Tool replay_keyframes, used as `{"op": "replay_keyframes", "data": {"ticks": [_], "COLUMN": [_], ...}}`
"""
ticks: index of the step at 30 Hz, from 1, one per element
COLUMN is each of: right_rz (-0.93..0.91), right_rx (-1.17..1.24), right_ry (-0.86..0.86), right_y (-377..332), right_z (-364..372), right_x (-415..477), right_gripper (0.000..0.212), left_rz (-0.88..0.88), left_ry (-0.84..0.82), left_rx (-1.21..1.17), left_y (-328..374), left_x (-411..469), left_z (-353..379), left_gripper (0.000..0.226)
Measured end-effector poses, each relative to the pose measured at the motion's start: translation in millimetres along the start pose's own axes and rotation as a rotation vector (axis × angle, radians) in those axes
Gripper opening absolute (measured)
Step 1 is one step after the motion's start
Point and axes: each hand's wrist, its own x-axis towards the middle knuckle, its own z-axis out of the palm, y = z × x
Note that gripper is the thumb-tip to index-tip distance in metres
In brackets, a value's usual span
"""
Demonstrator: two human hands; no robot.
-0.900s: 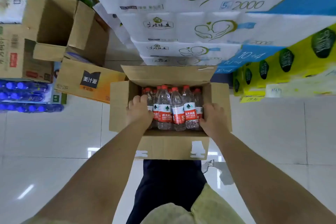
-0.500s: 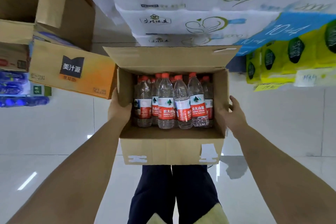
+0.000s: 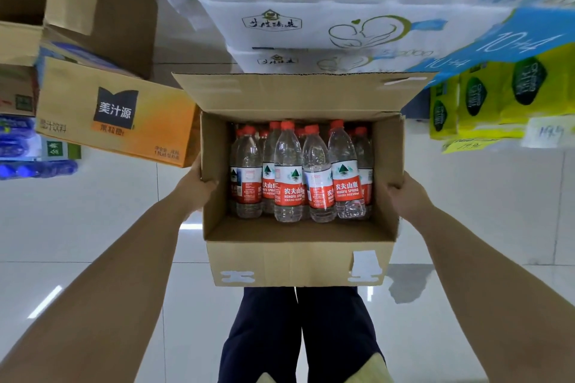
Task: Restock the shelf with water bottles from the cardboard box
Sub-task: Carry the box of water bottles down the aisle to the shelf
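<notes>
stage: likely early, carrying | cardboard box (image 3: 298, 258) part-full, water bottles (image 3: 287, 177) bunched at far side | left hand (image 3: 196, 186), right hand (image 3: 404, 196) gripping box walls | left: shelving all of them

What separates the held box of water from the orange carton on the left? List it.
The cardboard box is plain brown; the orange drink carton is printed orange with a dark logo.
The cardboard box is open, red-capped water bottles showing; the orange drink carton looks closed.
The left hand and right hand grip the cardboard box; the orange drink carton is not held.
Both are cardboard.
</notes>
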Motion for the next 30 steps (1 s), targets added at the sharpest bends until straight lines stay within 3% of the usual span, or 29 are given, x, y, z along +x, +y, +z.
{"op": "replay_keyframes", "data": {"ticks": [14,18,21,24,27,30], "right_rz": [-0.051,-0.041,-0.017,0.05,0.091,0.05], "right_rx": [0.023,-0.021,-0.085,-0.127,-0.171,-0.255], "right_ry": [0.038,0.043,0.047,0.049,0.04,0.043], "right_y": [5.4,3.1,2.1,3.5,5.8,5.3], "right_z": [-4.3,-1.9,0.1,1.4,3.1,0.7], "right_x": [-8.4,-3.0,-0.7,-1.2,1.6,4.9], "right_gripper": [0.023,0.025,0.026,0.027,0.033,0.031], "left_rz": [0.073,0.061,0.0,-0.131,-0.115,-0.106], "left_ry": [0.145,0.15,0.131,0.099,0.134,0.143], "left_rx": [0.254,0.261,0.338,0.436,0.593,0.6], "left_y": [-9.3,-8.0,-5.4,-5.6,-7.0,-8.2], "left_x": [-11.6,-8.2,-3.7,-3.8,-1.8,2.9], "left_z": [2.3,1.9,-1.1,-2.5,2.7,3.9], "left_gripper": [0.034,0.032,0.018,0.03,0.045,0.045]}}
